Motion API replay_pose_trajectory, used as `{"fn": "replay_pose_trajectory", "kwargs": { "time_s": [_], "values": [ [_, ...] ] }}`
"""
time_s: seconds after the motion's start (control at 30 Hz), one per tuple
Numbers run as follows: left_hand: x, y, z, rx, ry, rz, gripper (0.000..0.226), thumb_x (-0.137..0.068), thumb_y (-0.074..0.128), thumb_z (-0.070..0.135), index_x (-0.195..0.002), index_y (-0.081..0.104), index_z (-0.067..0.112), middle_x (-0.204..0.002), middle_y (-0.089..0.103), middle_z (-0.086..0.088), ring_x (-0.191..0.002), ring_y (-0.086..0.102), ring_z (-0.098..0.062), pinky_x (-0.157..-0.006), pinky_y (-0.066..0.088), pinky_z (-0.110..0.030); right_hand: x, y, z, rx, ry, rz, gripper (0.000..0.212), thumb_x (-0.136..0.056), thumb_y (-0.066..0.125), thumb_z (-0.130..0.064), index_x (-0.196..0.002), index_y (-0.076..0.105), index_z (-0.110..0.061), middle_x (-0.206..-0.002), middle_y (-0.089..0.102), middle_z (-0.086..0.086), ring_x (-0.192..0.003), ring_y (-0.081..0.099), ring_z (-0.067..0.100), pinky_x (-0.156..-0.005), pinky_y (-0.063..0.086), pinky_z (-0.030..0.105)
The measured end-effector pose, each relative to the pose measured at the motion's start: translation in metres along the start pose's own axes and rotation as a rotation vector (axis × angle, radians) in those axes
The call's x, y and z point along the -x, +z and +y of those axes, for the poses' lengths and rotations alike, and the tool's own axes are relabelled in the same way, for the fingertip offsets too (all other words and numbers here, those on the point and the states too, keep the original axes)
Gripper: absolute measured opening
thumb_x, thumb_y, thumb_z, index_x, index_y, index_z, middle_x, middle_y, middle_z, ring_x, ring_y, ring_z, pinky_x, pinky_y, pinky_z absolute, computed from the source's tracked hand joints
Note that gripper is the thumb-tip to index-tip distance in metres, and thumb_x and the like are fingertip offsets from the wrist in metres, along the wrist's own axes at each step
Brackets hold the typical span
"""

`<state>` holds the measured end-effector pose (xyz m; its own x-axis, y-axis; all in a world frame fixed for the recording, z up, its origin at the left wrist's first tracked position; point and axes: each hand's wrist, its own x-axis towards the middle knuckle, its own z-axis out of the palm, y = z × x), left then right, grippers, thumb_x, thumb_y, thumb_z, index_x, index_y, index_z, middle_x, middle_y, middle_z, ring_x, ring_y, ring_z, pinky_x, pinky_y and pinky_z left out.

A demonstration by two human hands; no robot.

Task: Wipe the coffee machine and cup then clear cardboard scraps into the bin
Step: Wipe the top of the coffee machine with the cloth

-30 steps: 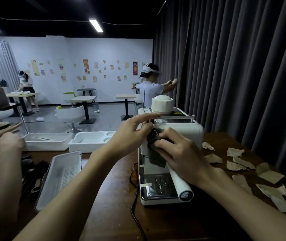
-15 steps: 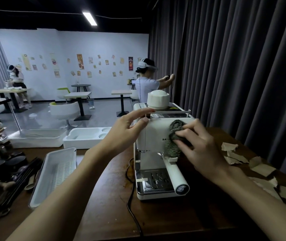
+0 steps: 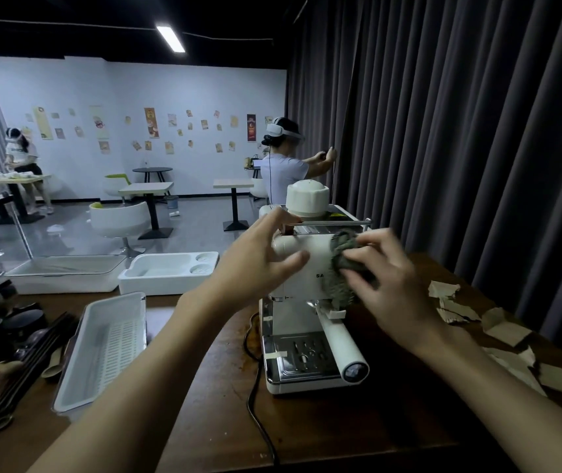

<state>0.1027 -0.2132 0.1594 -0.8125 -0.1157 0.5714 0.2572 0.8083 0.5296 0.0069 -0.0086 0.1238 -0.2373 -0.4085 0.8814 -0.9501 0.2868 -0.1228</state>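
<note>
Wiping the coffee machine (image 3: 301, 285) is the step going on now, so the job looks like it is only near its start. The machine sits in the middle of the brown table (image 3: 204, 421). The right hand (image 3: 388, 288) grips a gray cloth (image 3: 339, 264) with bent fingers and presses it on the white front, up near the top at 1 o'clock. The left hand (image 3: 259, 264) is at the machine's 9 o'clock side. Its fingers are loose and spread and hold nothing, and they touch the top corner to keep the machine steady.

A white round thing (image 3: 308, 198) stands on top at 12 o'clock. It may be the cup, but that is hard to tell from here. I think nobody has wiped it yet.

Torn cardboard scraps (image 3: 508, 332) lie on the table at 3 o'clock from the machine, and none are picked up. No bin shows near the table.
</note>
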Motion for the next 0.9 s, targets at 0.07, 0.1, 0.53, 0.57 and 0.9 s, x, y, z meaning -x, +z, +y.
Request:
{"fn": "replay_pose_trajectory", "kwargs": {
  "time_s": [0.07, 0.1, 0.53, 0.57, 0.9],
  "values": [
    [0.001, 0.006, 0.0, -0.048, 0.036, 0.029, 0.045, -0.085, 0.068, 0.048, -0.121, 0.044, 0.04, -0.127, 0.057, 0.016, -0.111, 0.058, -0.01, -0.09, 0.053, -0.043, 0.007, -0.009, 0.01, 0.017, 0.094, 0.102, 0.021, -0.078, 0.074, 0.005, -0.098, 0.067, 0.002, -0.108, 0.054, 0.015, -0.101, 0.05, 0.013, -0.094, 0.039, 0.012],
    [0.002, 0.009, -0.001, -0.05, 0.051, 0.043, 0.045, -0.085, 0.07, 0.045, -0.12, 0.042, 0.041, -0.126, 0.056, 0.017, -0.104, 0.058, -0.009, -0.086, 0.054, -0.041, 0.01, -0.012, 0.013, 0.025, 0.124, 0.12, 0.022, -0.079, 0.074, 0.004, -0.1, 0.068, 0.002, -0.11, 0.054, 0.016, -0.102, 0.05, 0.012, -0.093, 0.042, 0.016],
    [-0.004, 0.0, -0.009, 0.111, 0.003, 0.003, 0.047, -0.088, 0.075, 0.017, -0.126, 0.048, 0.027, -0.121, 0.062, 0.007, -0.106, 0.064, -0.028, -0.089, 0.056, -0.041, 0.002, -0.003, 0.004, 0.001, 0.072, 0.035, 0.025, -0.08, 0.074, 0.005, -0.104, 0.068, 0.001, -0.113, 0.057, 0.014, -0.108, 0.053, 0.016, -0.101, 0.032, 0.009],
    [-0.003, 0.0, -0.008, 0.153, -0.014, -0.006, 0.046, -0.088, 0.073, 0.019, -0.124, 0.049, 0.032, -0.121, 0.062, 0.008, -0.107, 0.063, -0.025, -0.087, 0.057, -0.038, 0.003, -0.002, 0.003, 0.01, 0.067, 0.038, 0.027, -0.08, 0.074, 0.005, -0.105, 0.068, 0.001, -0.113, 0.057, 0.014, -0.108, 0.053, 0.017, -0.101, 0.033, 0.01],
    [-0.002, 0.003, -0.001, 0.431, -0.067, 0.014, 0.034, -0.098, 0.037, 0.038, -0.116, 0.061, 0.024, -0.111, 0.068, 0.004, -0.106, 0.061, -0.004, -0.086, 0.047, -0.014, -0.026, 0.033, -0.053, 0.007, -0.145, -0.217, 0.034, -0.089, 0.064, -0.003, -0.123, 0.065, -0.005, -0.132, 0.055, 0.013, -0.116, 0.054, 0.032, -0.1, 0.045, 0.042]
  ]
}}
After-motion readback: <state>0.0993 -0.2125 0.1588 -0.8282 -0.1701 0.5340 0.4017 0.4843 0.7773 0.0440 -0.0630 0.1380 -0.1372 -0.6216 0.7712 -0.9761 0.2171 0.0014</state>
